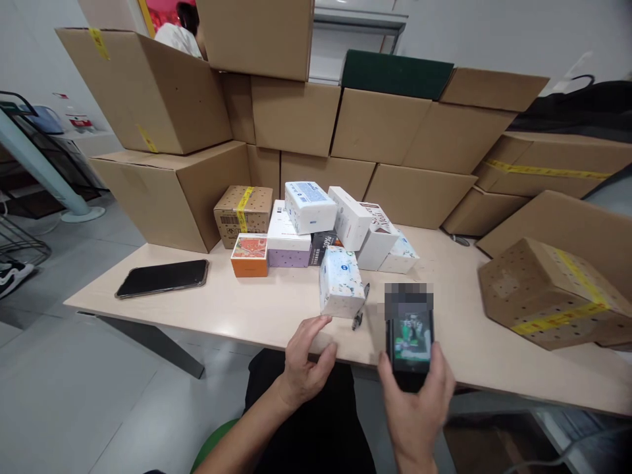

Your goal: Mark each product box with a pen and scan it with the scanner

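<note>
My right hand (pixel 417 405) grips a black smartphone (pixel 411 342) with a lit screen, thumb and fingers at its two sides, over the front part of the table. My left hand (pixel 309 362) is at the table's front edge, fingers apart and holding nothing. Its fingertips are close to a small white patterned box (pixel 340 283); whether they touch it I cannot tell. A dark pen-like item (pixel 361 308) lies just right of that box. Behind it is a pile of small boxes, among them a white and blue box (pixel 311 207) on top and an orange box (pixel 249 255).
Another phone (pixel 162 278) lies dark on the left of the table (pixel 237 309). Stacked cardboard cartons (pixel 296 115) wall the back. A taped carton (pixel 548 293) stands at the right, a smaller one (pixel 243 214) behind the orange box. Part of a person (pixel 180 36) shows behind the cartons.
</note>
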A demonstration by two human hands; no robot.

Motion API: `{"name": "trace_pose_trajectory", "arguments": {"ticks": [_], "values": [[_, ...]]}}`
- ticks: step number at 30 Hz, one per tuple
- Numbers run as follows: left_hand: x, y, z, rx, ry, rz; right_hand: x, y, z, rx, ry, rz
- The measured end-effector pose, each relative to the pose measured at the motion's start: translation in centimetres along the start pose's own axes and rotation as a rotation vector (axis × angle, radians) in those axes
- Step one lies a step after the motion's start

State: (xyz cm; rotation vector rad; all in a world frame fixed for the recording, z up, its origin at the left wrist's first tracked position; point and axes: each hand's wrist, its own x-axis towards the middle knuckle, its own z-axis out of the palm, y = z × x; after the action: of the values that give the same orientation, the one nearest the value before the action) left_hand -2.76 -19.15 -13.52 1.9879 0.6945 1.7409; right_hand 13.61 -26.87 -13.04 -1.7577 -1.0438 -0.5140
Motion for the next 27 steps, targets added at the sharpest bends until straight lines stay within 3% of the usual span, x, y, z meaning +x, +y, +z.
{"name": "trace_pose_trajectory", "arguments": {"ticks": [6, 11, 15, 19, 23, 27], "values": [[0.1, 0.0, 0.4, 0.009, 0.029, -0.075, 4.2, 4.0, -0.1, -0.226, -0.191, -0.008], [0.3, 0.2, 0.4, -0.017, 0.029, -0.144, 4.6, 5.5, 1.1, -0.304, -0.330, 0.059], [0.0, -0.3, 0.5, -0.098, 0.040, -0.222, 4.5, 5.4, 1.2, -0.335, -0.340, 0.055], [-0.6, -0.7, 0.9, -0.143, 0.089, -0.272, 5.1, 2.0, 0.7, -0.257, -0.315, -0.040], [-1.1, -0.9, 1.1, -0.172, 0.181, -0.275, 5.6, -4.1, 2.3, -0.012, -0.538, -0.092], [-1.1, -1.0, 1.0, -0.175, 0.201, -0.258, 5.7, -8.6, 5.5, -0.166, -0.625, -0.114]]}}
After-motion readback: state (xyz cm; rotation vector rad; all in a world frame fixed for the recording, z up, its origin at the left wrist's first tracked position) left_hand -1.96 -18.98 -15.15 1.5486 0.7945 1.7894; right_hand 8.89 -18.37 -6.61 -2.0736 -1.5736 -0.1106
